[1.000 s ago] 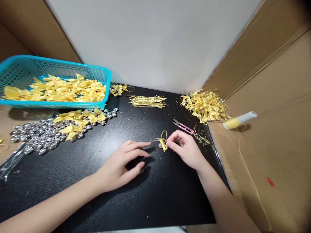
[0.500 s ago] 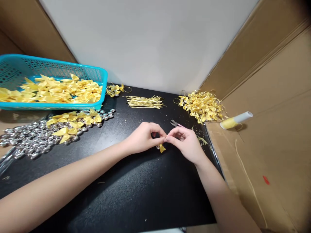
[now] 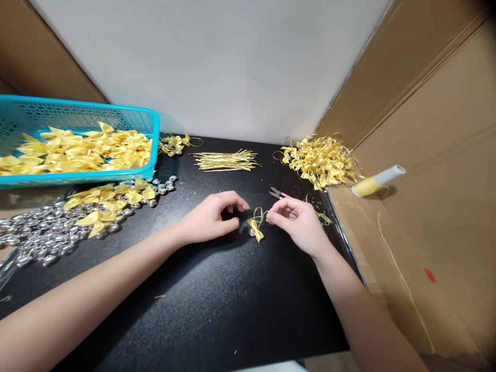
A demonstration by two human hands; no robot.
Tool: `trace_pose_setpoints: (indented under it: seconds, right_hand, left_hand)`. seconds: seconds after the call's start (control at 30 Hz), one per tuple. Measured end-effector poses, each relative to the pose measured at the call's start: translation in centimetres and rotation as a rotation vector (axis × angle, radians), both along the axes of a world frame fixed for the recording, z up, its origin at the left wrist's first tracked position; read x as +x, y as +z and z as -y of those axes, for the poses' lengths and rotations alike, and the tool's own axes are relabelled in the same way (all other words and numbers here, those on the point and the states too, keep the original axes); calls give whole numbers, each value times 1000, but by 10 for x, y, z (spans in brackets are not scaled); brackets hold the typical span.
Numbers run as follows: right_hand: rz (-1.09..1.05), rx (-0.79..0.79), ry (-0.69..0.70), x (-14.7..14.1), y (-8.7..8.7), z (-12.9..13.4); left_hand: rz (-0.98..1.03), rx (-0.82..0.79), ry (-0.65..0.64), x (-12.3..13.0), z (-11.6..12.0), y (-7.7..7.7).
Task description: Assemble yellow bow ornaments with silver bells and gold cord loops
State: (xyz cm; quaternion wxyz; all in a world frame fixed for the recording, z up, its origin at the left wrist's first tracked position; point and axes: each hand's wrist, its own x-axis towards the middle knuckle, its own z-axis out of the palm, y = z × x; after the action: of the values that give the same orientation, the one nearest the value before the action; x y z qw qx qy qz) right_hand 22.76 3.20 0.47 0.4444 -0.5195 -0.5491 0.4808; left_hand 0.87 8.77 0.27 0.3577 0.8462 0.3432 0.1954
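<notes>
A yellow bow with a silver bell (image 3: 256, 230) and a looped gold cord hangs between my hands, above the black table. My right hand (image 3: 295, 221) pinches an end of its gold cord between thumb and fingertips. Just left of the bow, my left hand (image 3: 219, 214) is open and empty, thumb and fingers apart. Scissors (image 3: 278, 193) lie partly hidden behind my right hand. Beyond my hands a bundle of gold cords (image 3: 227, 160) rests on the table.
A blue basket (image 3: 77, 178) of yellow bows stands at the left, with silver bells (image 3: 46, 232) and loose bows before it. Looped bows (image 3: 320, 160) are heaped at the back right. A taped tube (image 3: 377, 182) sits on the cardboard at the right.
My left hand has let go and moved left, its fingers now apart. The bow's cord loop has come into view, and my right hand still pinches the cord. The view has shifted slightly.
</notes>
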Motion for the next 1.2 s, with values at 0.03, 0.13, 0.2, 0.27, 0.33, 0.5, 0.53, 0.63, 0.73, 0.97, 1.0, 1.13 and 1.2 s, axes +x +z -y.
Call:
trace_pose_setpoints:
  seconds: [0.03,0.13,0.2,0.27,0.33,0.5,0.53,0.63,0.73,0.97,1.0,1.13,1.2]
  right_hand:
    - [-5,0,2,0,0,0]
    - [-22,5,9,0,0,1]
    - [-33,-2,11,0,0,1]
    - [-48,-20,8,1,0,0]
    - [-75,-36,5,2,-1,-2]
    - [-160,-69,1,1,-4,-5]
    - [-190,-79,-13,1,-4,-5]
    - [-266,-95,-44,2,-7,-6]
    - [-279,-98,-40,2,-8,-5]
    - [-294,-72,-82,7,-7,-5]
    - [-294,-66,-94,8,-6,-5]
    - [-307,-45,-124,13,-5,-6]
    - [-312,-44,-128,14,-4,-5]
  left_hand:
    - [40,-12,5,3,-1,2]
    - [134,-59,-82,16,-6,10]
    - [161,-67,-153,25,-11,13]
    - [165,-82,-196,32,-15,14]
    - [159,-105,-229,36,-17,13]
    - [133,-124,-239,36,-20,8]
    - [117,-137,-234,35,-20,7]
    - [57,-209,-224,31,-20,5]
    - [17,-255,-207,28,-20,4]
    - [-38,-298,-214,27,-24,1]
    - [-36,-299,-223,28,-24,1]
    - [26,-200,-275,30,-24,1]
    - [42,-146,-285,29,-24,2]
